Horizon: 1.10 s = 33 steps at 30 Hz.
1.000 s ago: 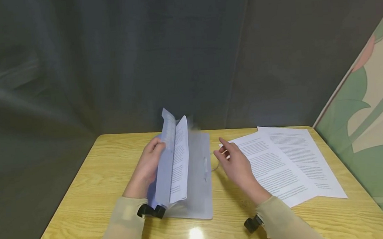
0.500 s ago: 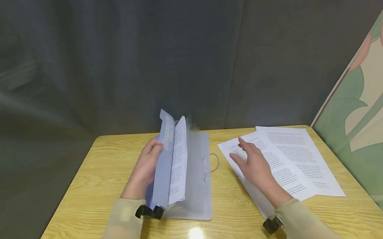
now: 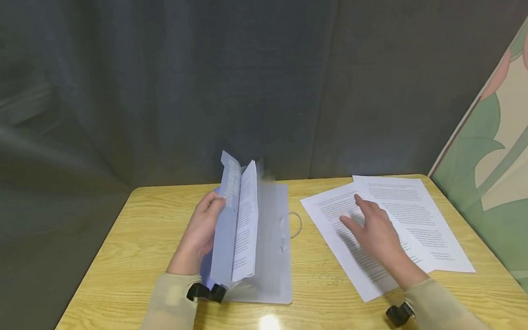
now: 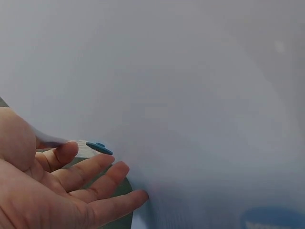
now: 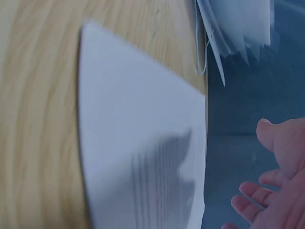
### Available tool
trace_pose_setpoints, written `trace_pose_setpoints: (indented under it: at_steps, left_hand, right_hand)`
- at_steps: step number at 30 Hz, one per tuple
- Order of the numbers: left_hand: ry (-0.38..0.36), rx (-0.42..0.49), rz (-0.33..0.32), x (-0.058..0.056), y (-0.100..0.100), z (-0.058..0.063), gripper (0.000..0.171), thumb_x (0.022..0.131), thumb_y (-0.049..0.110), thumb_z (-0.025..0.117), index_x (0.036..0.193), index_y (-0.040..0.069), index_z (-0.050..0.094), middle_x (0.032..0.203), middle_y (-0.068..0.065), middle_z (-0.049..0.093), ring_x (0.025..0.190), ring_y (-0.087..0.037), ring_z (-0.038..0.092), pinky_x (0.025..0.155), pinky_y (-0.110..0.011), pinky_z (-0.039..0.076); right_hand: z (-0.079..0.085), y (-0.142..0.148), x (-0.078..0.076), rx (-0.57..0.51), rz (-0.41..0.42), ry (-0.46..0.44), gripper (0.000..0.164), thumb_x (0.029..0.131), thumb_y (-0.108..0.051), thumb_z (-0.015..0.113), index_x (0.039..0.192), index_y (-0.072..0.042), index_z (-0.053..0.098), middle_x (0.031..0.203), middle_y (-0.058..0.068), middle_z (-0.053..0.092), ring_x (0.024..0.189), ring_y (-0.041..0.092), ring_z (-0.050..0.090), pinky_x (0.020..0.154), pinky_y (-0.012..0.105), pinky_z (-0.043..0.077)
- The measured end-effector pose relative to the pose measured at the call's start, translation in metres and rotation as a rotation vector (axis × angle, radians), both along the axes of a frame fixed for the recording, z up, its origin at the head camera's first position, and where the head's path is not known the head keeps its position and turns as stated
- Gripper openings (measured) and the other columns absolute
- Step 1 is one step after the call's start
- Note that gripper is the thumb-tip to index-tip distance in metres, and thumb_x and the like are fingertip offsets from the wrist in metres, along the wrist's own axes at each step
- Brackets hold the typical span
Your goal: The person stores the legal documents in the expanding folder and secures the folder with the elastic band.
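A translucent bluish document folder (image 3: 277, 266) stands partly open on the table, with printed sheets (image 3: 246, 232) between its leaves. Its raised cover is in my left hand (image 3: 201, 228), which holds it at the left edge, thumb on the near side. In the left wrist view a small blue button (image 4: 99, 148) shows at the fingertips, and the pale plastic fills most of the picture. My right hand (image 3: 380, 236) hovers with fingers spread above a printed page (image 3: 329, 219), its shadow falling on the paper. Nothing is in that hand.
A second printed page (image 3: 426, 215) lies partly under the first, to the right. From the folder's right edge a thin cord loop (image 3: 301, 225) sticks out onto the wooden table (image 3: 120, 277). Dark cloth (image 3: 258, 83) hangs behind; a floral panel (image 3: 518, 183) borders the right.
My right hand has moved right, from beside the folder's cord to above the nearer page, its fingers spreading. The left hand and the folder have stayed nearly still.
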<state>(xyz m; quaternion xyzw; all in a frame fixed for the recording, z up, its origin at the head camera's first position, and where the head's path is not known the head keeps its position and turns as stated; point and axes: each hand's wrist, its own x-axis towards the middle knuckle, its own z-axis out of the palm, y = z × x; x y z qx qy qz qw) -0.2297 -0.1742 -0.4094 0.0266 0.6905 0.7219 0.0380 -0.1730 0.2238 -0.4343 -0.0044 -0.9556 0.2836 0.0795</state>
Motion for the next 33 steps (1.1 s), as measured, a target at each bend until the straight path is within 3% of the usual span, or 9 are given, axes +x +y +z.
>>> trace_pose_setpoints:
  at_steps: [18, 33]
  left_hand:
    - [0.005, 0.001, -0.009, -0.001, 0.001, 0.001, 0.017, 0.113, 0.018, 0.046, 0.111, 0.003, 0.055, 0.118, -0.016, 0.058, 0.096, -0.026, 0.059, 0.074, -0.034, 0.048]
    - [0.003, -0.004, 0.003, -0.001, 0.000, 0.002, 0.018, 0.114, 0.018, 0.047, 0.112, 0.001, 0.055, 0.131, -0.020, 0.058, 0.108, -0.029, 0.058, 0.082, -0.037, 0.048]
  right_hand:
    - [-0.017, 0.056, 0.001, 0.116, -0.100, -0.051, 0.092, 0.106, -0.041, 0.075, 0.164, 0.014, 0.030, 0.155, 0.047, 0.034, 0.140, 0.069, 0.035, 0.110, 0.079, 0.034]
    - [-0.019, 0.083, -0.001, 0.180, -0.105, -0.189, 0.106, 0.102, -0.045, 0.077, 0.162, 0.021, 0.020, 0.154, 0.054, 0.027, 0.138, 0.076, 0.029, 0.108, 0.082, 0.034]
